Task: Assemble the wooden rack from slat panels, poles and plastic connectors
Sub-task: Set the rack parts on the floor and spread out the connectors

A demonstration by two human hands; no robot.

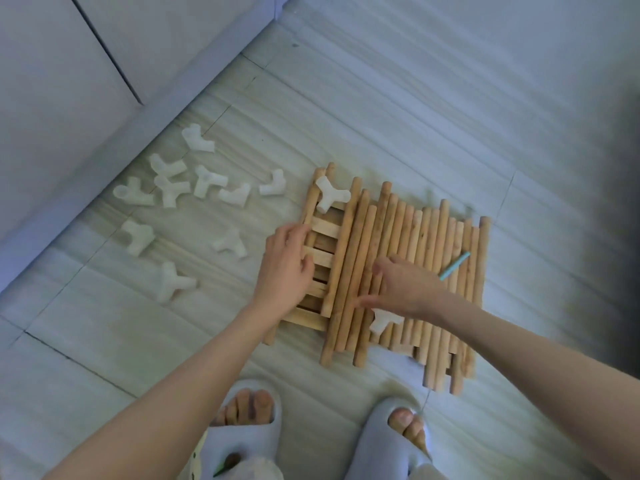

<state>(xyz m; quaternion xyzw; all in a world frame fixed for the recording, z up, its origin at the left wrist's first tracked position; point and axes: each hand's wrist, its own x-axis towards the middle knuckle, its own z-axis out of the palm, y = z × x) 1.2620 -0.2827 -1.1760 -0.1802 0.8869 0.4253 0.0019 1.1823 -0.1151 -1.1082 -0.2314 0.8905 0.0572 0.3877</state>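
Several wooden poles (408, 271) lie side by side on the floor, partly on top of a slat panel (322, 233). My left hand (285, 268) rests on the panel's left edge, its fingers loosely bent over the slats. Spread across the poles is my right hand (401, 285), fingers touching them. One white plastic connector (330, 195) sits on the pile's far left corner. Another connector (382, 320) lies on the poles just under my right wrist. Several more connectors (169, 188) are scattered on the floor to the left.
A thin teal stick (454, 266) lies on the poles at the right. White cabinet doors (79, 64) run along the upper left. My slippered feet (242, 427) stand at the bottom, close to the pile. Pale floor tiles (450, 116) extend beyond the pile.
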